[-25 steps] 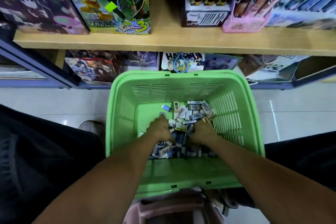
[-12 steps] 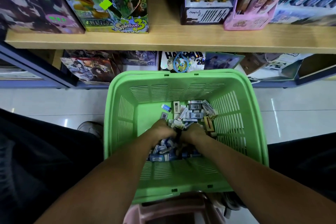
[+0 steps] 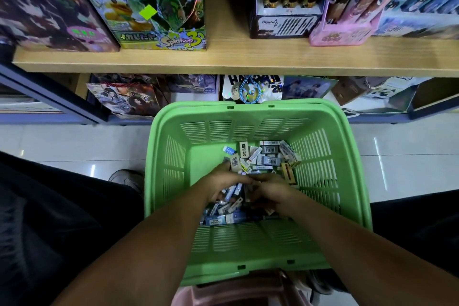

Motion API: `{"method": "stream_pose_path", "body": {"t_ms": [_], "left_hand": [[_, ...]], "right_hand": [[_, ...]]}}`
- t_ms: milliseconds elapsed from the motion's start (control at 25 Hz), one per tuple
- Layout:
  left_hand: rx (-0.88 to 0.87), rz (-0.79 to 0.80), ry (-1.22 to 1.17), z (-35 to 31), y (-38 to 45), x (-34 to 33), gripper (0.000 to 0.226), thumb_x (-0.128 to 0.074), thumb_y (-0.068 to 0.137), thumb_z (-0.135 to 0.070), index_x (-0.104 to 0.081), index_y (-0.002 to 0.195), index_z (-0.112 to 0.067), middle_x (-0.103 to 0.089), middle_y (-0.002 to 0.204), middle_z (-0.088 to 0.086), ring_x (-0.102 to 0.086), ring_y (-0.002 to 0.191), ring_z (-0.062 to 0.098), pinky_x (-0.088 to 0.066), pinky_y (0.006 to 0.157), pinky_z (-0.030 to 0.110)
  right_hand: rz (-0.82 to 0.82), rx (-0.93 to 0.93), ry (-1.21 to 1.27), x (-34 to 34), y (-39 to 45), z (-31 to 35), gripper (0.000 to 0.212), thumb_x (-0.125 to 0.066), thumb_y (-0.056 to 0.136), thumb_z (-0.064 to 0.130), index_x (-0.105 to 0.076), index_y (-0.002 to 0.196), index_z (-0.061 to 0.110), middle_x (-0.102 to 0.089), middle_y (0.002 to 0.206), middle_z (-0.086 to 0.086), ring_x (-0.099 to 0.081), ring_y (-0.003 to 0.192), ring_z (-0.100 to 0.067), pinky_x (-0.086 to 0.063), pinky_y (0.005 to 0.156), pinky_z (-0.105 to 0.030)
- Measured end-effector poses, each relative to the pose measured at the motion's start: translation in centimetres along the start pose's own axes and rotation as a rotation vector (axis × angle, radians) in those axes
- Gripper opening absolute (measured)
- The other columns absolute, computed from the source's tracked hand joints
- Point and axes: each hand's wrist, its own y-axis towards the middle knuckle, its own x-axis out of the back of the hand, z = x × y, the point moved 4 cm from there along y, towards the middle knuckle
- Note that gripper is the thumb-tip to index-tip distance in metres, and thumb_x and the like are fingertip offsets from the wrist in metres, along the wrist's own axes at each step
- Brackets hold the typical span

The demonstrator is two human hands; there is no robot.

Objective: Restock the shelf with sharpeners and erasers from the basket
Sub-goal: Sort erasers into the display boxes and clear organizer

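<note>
Shop aisle, pale tiled floor, a wooden shelf (image 3: 248, 57) of boxes up top. I see the green basket (image 3: 171, 156) below it, packs (image 3: 269, 154) heaped along its far-right side and middle. Both hands meet over the heap: the left hand (image 3: 221, 185) curls round a few packs, and the right hand (image 3: 272, 192) pinches into the pile, its catch hidden from me.

Light is dim and cool, from overhead. White glare streaks lie on the glossy floor tiles (image 3: 380, 154) at 3 and 9 o'clock. The wide lens bows the wooden shelf (image 3: 236, 62) at 12 o'clock and stretches the corners. Dark clothing at 8 and 4 o'clock loses all detail. The fingers (image 3: 244, 179) are slightly smeared.
</note>
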Motion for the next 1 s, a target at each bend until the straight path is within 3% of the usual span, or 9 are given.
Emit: {"method": "stream_pose_path", "body": {"t_ms": [120, 200, 280, 400, 440, 520, 600, 840, 1000], "left_hand": [[-0.067, 0.031, -0.044, -0.7, -0.6, 0.3, 0.064, -0.085, 0.077, -0.026, -0.05, 0.131, -0.029, -0.067, 0.098, 0.005, -0.049, 0.054, 0.009, -0.031, 0.039, 0.017], [-0.109, 0.043, -0.066, -1.0, -1.0, 0.7, 0.054, -0.087, 0.075, -0.026, -0.058, 0.121, -0.025, -0.072, 0.094, 0.011, -0.05, 0.045, 0.008, -0.03, 0.04, 0.016], [-0.15, 0.057, -0.081, -1.6, -1.5, 1.1, 0.061, -0.091, 0.068, -0.028, -0.06, 0.12, -0.021, -0.075, 0.095, 0.009, -0.062, 0.058, 0.015, -0.035, 0.047, 0.02], [-0.148, 0.062, -0.163, -1.8, -1.8, 1.5, 0.097, -0.1, 0.049, -0.031, -0.053, 0.131, -0.012, -0.073, 0.114, 0.009, -0.071, 0.092, 0.025, -0.047, 0.056, 0.029], [-0.157, 0.058, -0.2, -2.1, -2.0, 1.6, 0.087, -0.098, 0.055, -0.028, -0.055, 0.129, -0.011, -0.072, 0.114, 0.01, -0.071, 0.091, 0.025, -0.05, 0.057, 0.03], [-0.191, 0.07, -0.28, -2.8, -3.1, 1.5, 0.044, -0.087, 0.074, -0.015, -0.067, 0.112, -0.011, -0.075, 0.101, 0.012, -0.071, 0.075, 0.023, -0.052, 0.06, 0.029], [-0.206, 0.081, -0.335, -3.7, -4.3, 1.2, 0.028, -0.081, 0.079, -0.011, -0.069, 0.105, -0.01, -0.075, 0.094, 0.015, -0.07, 0.068, 0.023, -0.053, 0.064, 0.029], [-0.269, 0.114, -0.394, -6.0, -7.5, 0.4, 0.036, -0.071, 0.083, 0.005, -0.061, 0.117, 0.007, -0.073, 0.091, 0.018, -0.072, 0.065, 0.023, -0.054, 0.048, 0.027], [-0.344, 0.129, -0.25, -8.8, -9.3, 0.3, 0.046, -0.079, 0.076, 0.002, -0.061, 0.118, 0.006, -0.069, 0.111, 0.027, -0.069, 0.084, 0.032, -0.057, 0.075, 0.041]], "right_hand": [[0.054, 0.073, -0.016, 0.5, -0.8, 1.7, 0.063, -0.052, 0.078, -0.027, -0.068, 0.119, 0.018, -0.07, 0.112, -0.015, -0.07, 0.099, -0.036, -0.056, 0.089, -0.055], [0.094, 0.104, 0.027, 0.5, -1.5, 2.5, 0.064, -0.053, 0.076, -0.03, -0.068, 0.118, 0.016, -0.071, 0.112, -0.016, -0.069, 0.102, -0.036, -0.054, 0.092, -0.055], [0.102, 0.136, 0.032, 0.5, -2.2, 3.1, 0.061, -0.055, 0.075, -0.03, -0.067, 0.115, 0.015, -0.074, 0.107, -0.015, -0.07, 0.101, -0.033, -0.055, 0.093, -0.049], [0.098, 0.149, 0.034, 1.0, -3.1, 3.8, 0.049, -0.061, 0.076, -0.024, -0.059, 0.117, 0.004, -0.073, 0.105, -0.02, -0.071, 0.097, -0.032, -0.059, 0.086, -0.043], [0.102, 0.148, 0.06, 1.1, -3.4, 4.1, 0.047, -0.063, 0.077, -0.022, -0.058, 0.117, 0.003, -0.071, 0.105, -0.022, -0.072, 0.097, -0.032, -0.059, 0.084, -0.042], [0.11, 0.148, 0.131, 1.5, -4.2, 5.0, 0.046, -0.066, 0.078, -0.02, -0.058, 0.116, 0.005, -0.072, 0.103, -0.022, -0.073, 0.094, -0.031, -0.059, 0.082, -0.039], [0.137, 0.164, 0.155, 1.9, -5.2, 6.1, 0.051, -0.068, 0.079, -0.018, -0.055, 0.123, 0.004, -0.072, 0.102, -0.021, -0.072, 0.094, -0.03, -0.059, 0.081, -0.037], [0.2, 0.139, 0.122, 3.2, -8.8, 9.2, 0.058, -0.06, 0.083, -0.021, -0.044, 0.132, 0.006, -0.068, 0.115, -0.027, -0.07, 0.102, -0.037, -0.062, 0.076, -0.039], [0.224, 0.176, 0.071, 4.0, -11.4, 11.0, 0.064, -0.066, 0.087, -0.002, -0.032, 0.141, 0.007, -0.069, 0.109, -0.03, -0.07, 0.097, -0.043, -0.062, 0.072, -0.039]]}}
